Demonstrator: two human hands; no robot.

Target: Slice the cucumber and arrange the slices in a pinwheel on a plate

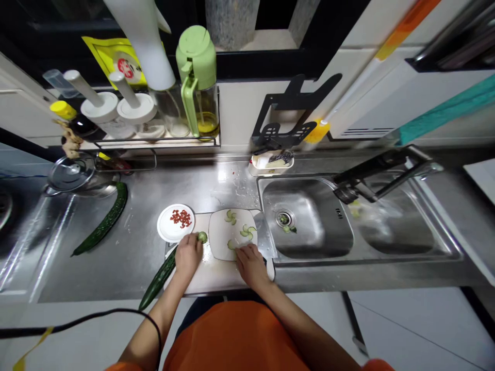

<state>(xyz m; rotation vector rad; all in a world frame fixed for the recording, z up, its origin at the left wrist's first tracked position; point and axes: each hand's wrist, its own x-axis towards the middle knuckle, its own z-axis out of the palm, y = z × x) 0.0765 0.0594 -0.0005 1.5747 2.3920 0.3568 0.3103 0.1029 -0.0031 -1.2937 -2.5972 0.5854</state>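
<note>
My left hand (188,256) rests on the cutting board (201,281), fingers curled against a small stack of cucumber slices (202,237). Beside that wrist lies a dark green cucumber (158,278), jutting past the counter's front edge. My right hand (252,264) is at the near edge of a white squarish plate (217,251), its fingertips pinched at a cucumber slice (232,244). Fanned slices form two swirls on this plate, a cucumber swirl (231,217) at the back and another (247,232) at the right. A wide knife blade (266,236) lies right of the plate.
A round plate (164,226) with red bits stands behind my left hand. Further left are another cucumber (102,226) and a lidded pot (71,175). To the right is a double sink (309,247) with a faucet (371,178). A rack (166,141) carries an oil jug (199,82).
</note>
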